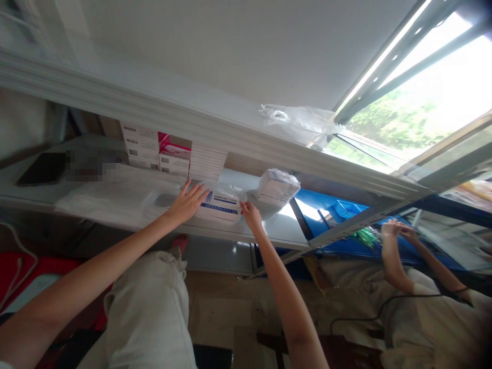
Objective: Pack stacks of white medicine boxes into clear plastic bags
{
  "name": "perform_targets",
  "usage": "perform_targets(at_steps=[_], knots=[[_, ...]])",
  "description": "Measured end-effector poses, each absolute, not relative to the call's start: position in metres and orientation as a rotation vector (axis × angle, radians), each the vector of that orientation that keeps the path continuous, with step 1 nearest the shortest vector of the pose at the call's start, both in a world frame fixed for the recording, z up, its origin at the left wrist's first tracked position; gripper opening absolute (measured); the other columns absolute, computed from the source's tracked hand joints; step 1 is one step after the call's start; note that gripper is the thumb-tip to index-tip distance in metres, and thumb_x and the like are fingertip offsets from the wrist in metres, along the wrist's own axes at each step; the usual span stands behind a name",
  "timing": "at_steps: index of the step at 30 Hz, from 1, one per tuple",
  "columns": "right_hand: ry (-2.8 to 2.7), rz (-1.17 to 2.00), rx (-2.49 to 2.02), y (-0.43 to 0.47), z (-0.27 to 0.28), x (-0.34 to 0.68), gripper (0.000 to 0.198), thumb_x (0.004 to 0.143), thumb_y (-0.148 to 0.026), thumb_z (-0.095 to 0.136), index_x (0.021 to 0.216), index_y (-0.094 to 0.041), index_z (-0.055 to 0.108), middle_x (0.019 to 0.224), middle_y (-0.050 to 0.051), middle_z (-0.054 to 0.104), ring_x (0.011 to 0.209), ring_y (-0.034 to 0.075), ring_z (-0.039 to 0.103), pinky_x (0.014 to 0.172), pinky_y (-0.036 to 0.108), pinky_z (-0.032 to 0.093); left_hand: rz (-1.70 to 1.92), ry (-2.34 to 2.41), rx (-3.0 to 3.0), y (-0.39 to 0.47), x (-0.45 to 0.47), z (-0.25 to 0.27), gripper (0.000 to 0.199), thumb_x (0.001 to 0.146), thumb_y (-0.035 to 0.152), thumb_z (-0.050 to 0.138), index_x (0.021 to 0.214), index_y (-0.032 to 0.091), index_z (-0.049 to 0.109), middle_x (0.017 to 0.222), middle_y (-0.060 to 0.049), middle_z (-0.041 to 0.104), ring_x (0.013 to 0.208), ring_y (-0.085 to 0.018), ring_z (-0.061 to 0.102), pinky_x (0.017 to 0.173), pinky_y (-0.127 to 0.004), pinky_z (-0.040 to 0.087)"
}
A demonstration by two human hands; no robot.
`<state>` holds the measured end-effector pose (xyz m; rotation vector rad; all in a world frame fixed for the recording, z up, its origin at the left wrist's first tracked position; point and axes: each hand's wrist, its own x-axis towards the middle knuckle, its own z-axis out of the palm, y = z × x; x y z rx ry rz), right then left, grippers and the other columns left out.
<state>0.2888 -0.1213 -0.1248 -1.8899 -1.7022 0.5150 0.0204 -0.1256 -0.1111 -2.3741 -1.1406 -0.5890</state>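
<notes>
A stack of white boxes with blue print point(220, 206) lies in a clear plastic bag point(235, 191) on the lower shelf. My left hand point(187, 202) rests at the left end of the stack, its fingers spread and stretched over the plastic. At the right end, my right hand point(251, 214) pinches the edge of the bag between thumb and fingers. More clear plastic bags point(115, 197) lie flat to the left, partly under my left forearm. Just right of my right hand sits another wrapped bundle of white boxes point(277, 185).
White cartons point(141, 146) and an open pink-lined box point(175, 158) stand behind. A dark flat device point(42, 169) lies at left. The upper shelf edge point(230, 130) overhangs, with a crumpled bag point(300, 120) on it. At right, a co-worker's hands point(395, 229) are above blue bins point(346, 209).
</notes>
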Motion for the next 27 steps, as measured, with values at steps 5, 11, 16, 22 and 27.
perform_targets(at_steps=[5, 11, 16, 22, 27], knots=[[-1.412, 0.743, -1.613, -0.116, -0.137, 0.289, 0.032, 0.075, -0.051, 0.055, 0.069, -0.020, 0.058, 0.061, 0.000, 0.059, 0.060, 0.016, 0.052, 0.060, 0.026, 0.037, -0.600, -1.129, -2.381, -0.124, 0.019, -0.111, 0.053, 0.088, 0.003, 0.035, 0.138, 0.016, 0.048, 0.135, -0.014, 0.053, 0.127, -0.028, 0.046, 0.115, -0.055, 0.017], [-1.143, 0.880, -1.267, -0.140, -0.131, 0.288, 0.033, 0.072, -0.052, 0.059, 0.072, -0.020, 0.056, 0.069, -0.001, 0.057, 0.064, 0.012, 0.048, 0.061, 0.023, 0.034, -0.671, -1.187, -2.361, -0.126, 0.017, -0.112, 0.054, 0.090, 0.005, 0.032, 0.142, 0.014, 0.042, 0.132, -0.014, 0.055, 0.125, -0.027, 0.047, 0.115, -0.054, 0.016], [-1.157, 0.886, -1.159, -0.166, -0.134, 0.284, 0.028, 0.080, -0.047, 0.055, 0.075, -0.019, 0.053, 0.081, 0.001, 0.062, 0.073, 0.013, 0.051, 0.070, 0.025, 0.036, -0.735, -1.229, -2.306, -0.129, 0.014, -0.113, 0.054, 0.089, 0.005, 0.034, 0.142, 0.013, 0.041, 0.136, -0.017, 0.052, 0.126, -0.028, 0.046, 0.114, -0.055, 0.014], [-1.173, 0.256, -1.310, -0.205, -0.134, 0.262, 0.027, 0.085, -0.036, 0.051, 0.106, -0.019, 0.050, 0.114, 0.011, 0.054, 0.099, 0.021, 0.052, 0.077, 0.032, 0.042, -0.832, -1.088, -2.269, -0.147, 0.005, -0.132, 0.048, 0.090, 0.006, 0.042, 0.134, 0.024, 0.051, 0.138, -0.012, 0.052, 0.123, -0.024, 0.050, 0.113, -0.055, 0.017], [-1.964, -0.004, -1.200, -0.213, -0.097, 0.229, 0.022, 0.085, -0.011, 0.040, 0.092, -0.020, 0.059, 0.097, 0.008, 0.061, 0.098, 0.022, 0.054, 0.087, 0.036, 0.041, -0.580, -0.574, -2.663, -0.154, 0.016, -0.139, 0.028, 0.090, 0.007, 0.046, 0.104, 0.022, 0.065, 0.110, -0.005, 0.067, 0.104, -0.016, 0.059, 0.102, -0.033, 0.040]])
